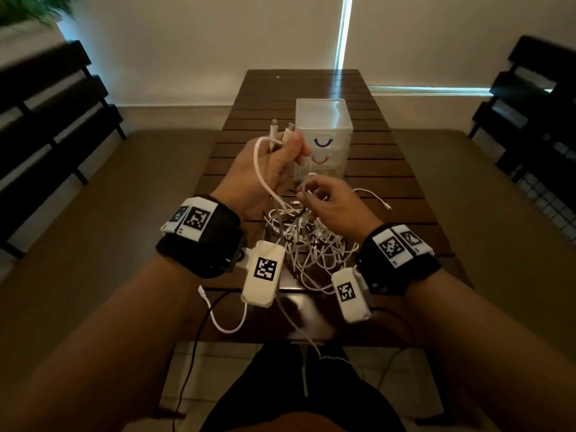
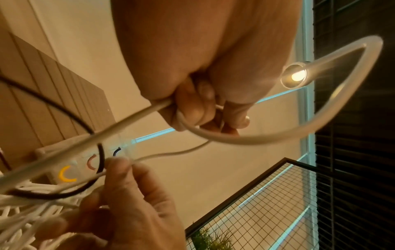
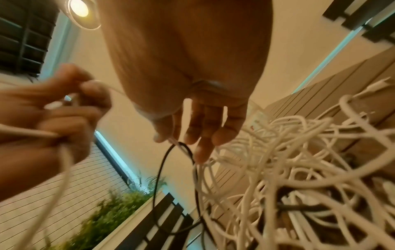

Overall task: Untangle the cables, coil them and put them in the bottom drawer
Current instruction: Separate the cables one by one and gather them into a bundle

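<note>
Slatted table; left hand grips white cable, plugs upward.

White cables (one black), dark brown slatted table, clear drawers with blue, red, yellow handles.
</note>
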Demonstrator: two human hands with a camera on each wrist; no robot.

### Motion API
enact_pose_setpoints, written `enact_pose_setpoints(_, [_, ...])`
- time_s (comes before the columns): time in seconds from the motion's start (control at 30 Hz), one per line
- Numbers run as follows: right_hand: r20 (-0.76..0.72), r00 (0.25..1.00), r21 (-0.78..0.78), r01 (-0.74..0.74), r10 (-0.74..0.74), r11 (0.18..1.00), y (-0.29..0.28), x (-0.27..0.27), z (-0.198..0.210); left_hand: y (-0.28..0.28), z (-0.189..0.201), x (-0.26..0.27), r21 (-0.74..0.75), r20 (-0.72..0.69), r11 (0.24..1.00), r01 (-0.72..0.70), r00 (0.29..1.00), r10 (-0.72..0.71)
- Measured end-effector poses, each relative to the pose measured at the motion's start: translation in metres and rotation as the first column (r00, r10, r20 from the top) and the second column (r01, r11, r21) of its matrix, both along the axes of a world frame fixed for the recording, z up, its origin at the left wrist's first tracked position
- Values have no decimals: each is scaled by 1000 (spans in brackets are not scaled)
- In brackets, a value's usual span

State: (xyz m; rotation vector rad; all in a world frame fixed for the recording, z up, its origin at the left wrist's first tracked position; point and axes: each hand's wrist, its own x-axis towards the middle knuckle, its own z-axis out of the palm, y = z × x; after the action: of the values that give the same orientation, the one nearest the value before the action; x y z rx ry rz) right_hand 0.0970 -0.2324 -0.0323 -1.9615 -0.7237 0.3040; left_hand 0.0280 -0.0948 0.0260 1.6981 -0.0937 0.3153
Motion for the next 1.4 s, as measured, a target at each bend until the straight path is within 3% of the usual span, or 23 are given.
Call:
enact_pose_setpoints(0.17, [53,998,68,12,-16,998,-6,16,7,2,-12,-3,21,1,1000,-17,1000,17])
enact_pose_setpoints(0.3, [97,995,206,-8,-12,979,-4,9,25,0,-43,5,96,-127,995,-28,991,40])
enact_pose_setpoints(0.43, [165,986,253,-51,9,966,-10,7,36,-13,-58,9,50,-162,996,-76,983,83])
enact_pose_setpoints(0.6, [97,992,498,17,-75,867,-14,9,41,-15,-59,22,282,-143,950,-135,973,181])
enact_pose_setpoints(0.67, [57,996,570,22,-66,821,-16,6,43,-15,-59,22,268,-169,953,-142,967,191])
enact_pose_setpoints(0.77, [11,993,604,85,-115,792,-20,-3,35,-13,-56,20,115,-169,976,-183,965,201])
enact_pose_setpoints(0.83, [-55,990,498,137,-126,856,-22,-11,17,-13,-47,21,16,-159,975,-221,962,221])
enact_pose_setpoints(0.93, [-21,998,103,64,-62,993,-25,-10,-18,-12,-32,25,-25,-142,979,-203,970,198])
enact_pose_setpoints(1.0, [31,996,-61,89,-87,994,-29,4,-40,-13,-25,26,-10,-116,983,-186,976,184])
enact_pose_setpoints(1.13, [73,991,-222,128,-115,967,-45,32,-58,-7,-13,22,-102,-71,977,-188,981,181])
enact_pose_setpoints(1.23, [134,980,-442,194,-149,876,-61,45,-62,13,1,24,-180,-50,935,-306,952,302])
enact_pose_setpoints(1.3, [120,968,-453,252,-221,855,-69,55,-62,27,10,25,-222,-71,912,-346,938,339])
enact_pose_setpoints(1.4, [-7,982,-404,168,-187,899,-71,66,-49,28,16,23,-166,-88,935,-312,950,301])
